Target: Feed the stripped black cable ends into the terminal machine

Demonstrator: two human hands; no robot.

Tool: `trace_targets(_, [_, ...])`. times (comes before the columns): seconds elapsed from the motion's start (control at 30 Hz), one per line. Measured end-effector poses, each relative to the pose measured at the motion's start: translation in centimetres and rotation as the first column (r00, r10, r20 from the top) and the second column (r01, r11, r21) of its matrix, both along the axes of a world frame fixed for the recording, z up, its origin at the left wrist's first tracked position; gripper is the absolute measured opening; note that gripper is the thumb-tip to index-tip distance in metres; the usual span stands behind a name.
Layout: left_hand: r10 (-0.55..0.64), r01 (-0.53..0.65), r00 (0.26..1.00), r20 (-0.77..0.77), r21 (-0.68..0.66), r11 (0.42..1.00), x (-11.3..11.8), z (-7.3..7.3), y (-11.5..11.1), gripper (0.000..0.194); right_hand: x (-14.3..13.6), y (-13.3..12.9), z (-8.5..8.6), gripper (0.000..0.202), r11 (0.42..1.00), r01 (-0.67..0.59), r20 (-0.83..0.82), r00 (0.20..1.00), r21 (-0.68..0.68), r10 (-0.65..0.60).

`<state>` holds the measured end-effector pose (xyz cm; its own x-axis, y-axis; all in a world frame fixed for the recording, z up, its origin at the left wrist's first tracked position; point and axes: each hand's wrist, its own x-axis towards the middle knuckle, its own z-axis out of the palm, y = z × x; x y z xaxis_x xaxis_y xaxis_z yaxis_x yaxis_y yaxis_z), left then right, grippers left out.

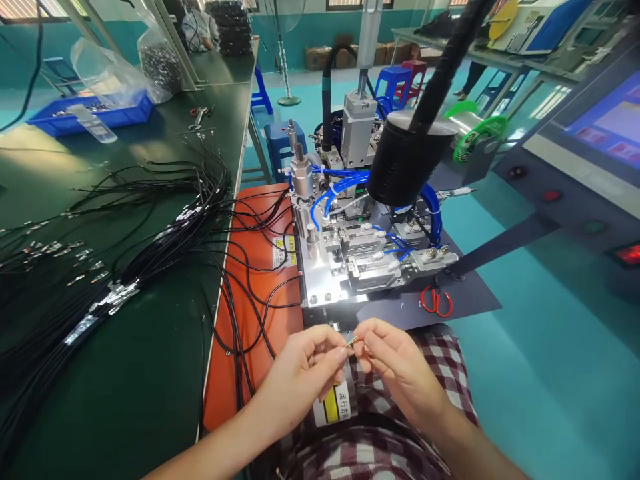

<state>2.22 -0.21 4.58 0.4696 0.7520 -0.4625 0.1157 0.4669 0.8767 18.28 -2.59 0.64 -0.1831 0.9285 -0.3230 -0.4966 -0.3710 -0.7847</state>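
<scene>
My left hand (pixel 314 365) and my right hand (pixel 395 363) meet in front of the machine, fingertips almost touching. Between them run thin light-coloured wires (pixel 352 341), pinched from both sides; how many there are is too small to tell. Just beyond my fingers stands the bench machine (pixel 370 267) with its metal clamps and blue air hoses. Below my left hand a white and yellow label (pixel 331 404) shows on a rounded part. Black cables (pixel 240 320) lie left of my left hand on an orange mat (pixel 220 393).
On the dark green table (pixel 165 373) lie bundles of black cables (pixel 135 267), a blue tray (pixel 115 119) and scissors (pixel 199 119). Red-handled scissors (pixel 436 302) rest right of the clamps. A black cylinder (pixel 413 160) overhangs the machine. A control panel (pixel 590 193) stands at the right.
</scene>
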Motion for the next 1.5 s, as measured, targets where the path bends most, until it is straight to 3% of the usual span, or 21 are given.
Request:
trace_targets(0.23, [0.028, -0.025, 0.996, 0.088, -0.034, 0.999, -0.5, -0.5, -0.3, 0.020, -0.9, -0.1, -0.3, 0.025, 1.000, -0.013, -0.007, 1.000, -0.021, 0.013])
trace_targets(0.47, [0.095, -0.096, 0.991, 0.097, 0.007, 0.995, -0.3, -0.9, -0.9, 0.023, -2.0, -1.5, -0.1, 0.023, 0.993, -0.026, 0.337, 0.941, 0.114, -0.014])
trace_targets(0.67, [0.124, -0.122, 0.992, 0.025, -0.078, 0.990, -0.3, -1.0, -0.9, 0.025, -2.0, -1.8, -0.3, 0.020, 0.980, -0.068, 0.512, 0.858, 0.187, -0.038])
trace_targets(1.0, [0.184, -0.180, 0.982, 0.030, -0.113, 0.977, -0.3, -1.0, -0.7, 0.020, -1.9, -1.5, 0.2, 0.023, 0.994, -0.075, 0.462, 0.886, 0.077, 0.031])
trace_targets(1.2, [0.172, -0.168, 0.984, 0.038, -0.106, 0.980, -0.2, -0.8, -0.8, 0.021, 0.2, -0.2, 0.1, 0.025, 0.996, -0.051, 0.314, 0.949, 0.074, 0.025])
trace_targets(1.5, [0.176, -0.174, 0.984, 0.014, -0.102, 0.979, 0.0, -0.4, -0.7, 0.023, -0.2, -0.2, -0.2, 0.024, 0.995, -0.086, 0.158, 0.984, 0.043, 0.078])
